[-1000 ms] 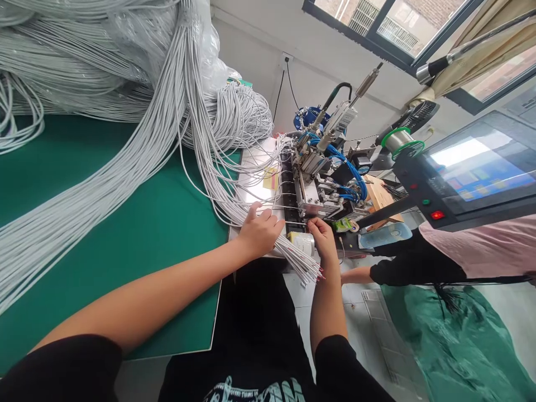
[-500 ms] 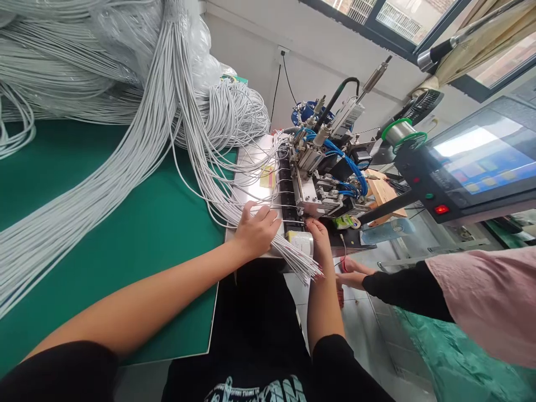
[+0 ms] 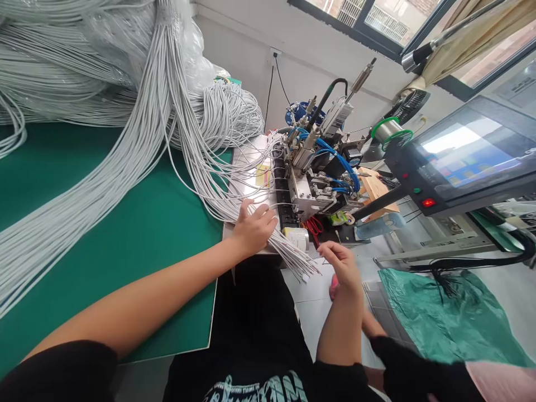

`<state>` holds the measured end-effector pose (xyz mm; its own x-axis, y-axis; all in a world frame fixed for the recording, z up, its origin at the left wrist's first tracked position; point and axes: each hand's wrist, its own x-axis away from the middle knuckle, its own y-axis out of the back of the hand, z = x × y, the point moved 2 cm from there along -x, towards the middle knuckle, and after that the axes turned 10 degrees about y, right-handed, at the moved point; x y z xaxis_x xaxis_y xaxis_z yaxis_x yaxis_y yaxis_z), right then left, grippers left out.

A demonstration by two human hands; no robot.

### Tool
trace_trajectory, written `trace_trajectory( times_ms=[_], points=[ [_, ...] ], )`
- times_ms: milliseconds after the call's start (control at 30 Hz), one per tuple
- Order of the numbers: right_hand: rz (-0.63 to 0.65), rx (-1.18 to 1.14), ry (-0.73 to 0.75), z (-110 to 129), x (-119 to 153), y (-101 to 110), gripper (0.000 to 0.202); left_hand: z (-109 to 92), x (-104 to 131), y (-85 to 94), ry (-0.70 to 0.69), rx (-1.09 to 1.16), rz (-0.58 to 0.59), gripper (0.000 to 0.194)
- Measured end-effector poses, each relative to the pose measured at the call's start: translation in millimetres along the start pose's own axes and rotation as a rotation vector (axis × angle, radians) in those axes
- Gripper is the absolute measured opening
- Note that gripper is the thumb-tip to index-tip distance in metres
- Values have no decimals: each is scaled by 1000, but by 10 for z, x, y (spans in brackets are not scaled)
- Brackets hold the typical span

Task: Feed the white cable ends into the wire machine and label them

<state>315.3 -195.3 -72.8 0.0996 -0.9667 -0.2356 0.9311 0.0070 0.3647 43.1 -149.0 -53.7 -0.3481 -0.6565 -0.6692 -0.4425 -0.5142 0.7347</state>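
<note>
Over a bundle of thin white cables (image 3: 288, 254) lies my left hand (image 3: 253, 229), its fingers curled round them. The loose cut ends stick out past the hand, toward the lower right. My right hand (image 3: 341, 265) is in the air to the right of these ends, thumb and fingers pinched together. Whatever is between its fingertips is too small to make out. Just beyond those fingertips, red cord or handles (image 3: 313, 225) lie by the machine's base. The bench machine (image 3: 304, 190), with blue air tubes, has several cables running to its black front strip (image 3: 285, 195).
A white roll with a yellow edge (image 3: 296, 238) sits at the machine's near corner. To the right stands a screen (image 3: 473, 151) on an arm. Large cable coils (image 3: 54, 67) fill the back of the green table (image 3: 167, 262). A co-worker's sleeve (image 3: 419, 363) is at the lower right.
My right hand has drawn away from the machine's front, down and to the right. My left hand stays on the bundle. The co-worker has shifted lower in the view.
</note>
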Motion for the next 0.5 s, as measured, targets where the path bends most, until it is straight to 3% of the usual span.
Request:
trace_trajectory(
  times_ms=[133,200,267,500],
  points=[
    [201,97,23,188,147,-17,18,-1,3,13,-28,2,-11,26],
    [231,132,48,240,164,-53,17,4,2,23,-41,23,0,25],
    [178,148,70,258,156,-72,18,9,-2,30,-74,44,20,25],
    [-187,225,74,197,32,-35,21,9,-22,39,-227,46,72,39]
  ],
)
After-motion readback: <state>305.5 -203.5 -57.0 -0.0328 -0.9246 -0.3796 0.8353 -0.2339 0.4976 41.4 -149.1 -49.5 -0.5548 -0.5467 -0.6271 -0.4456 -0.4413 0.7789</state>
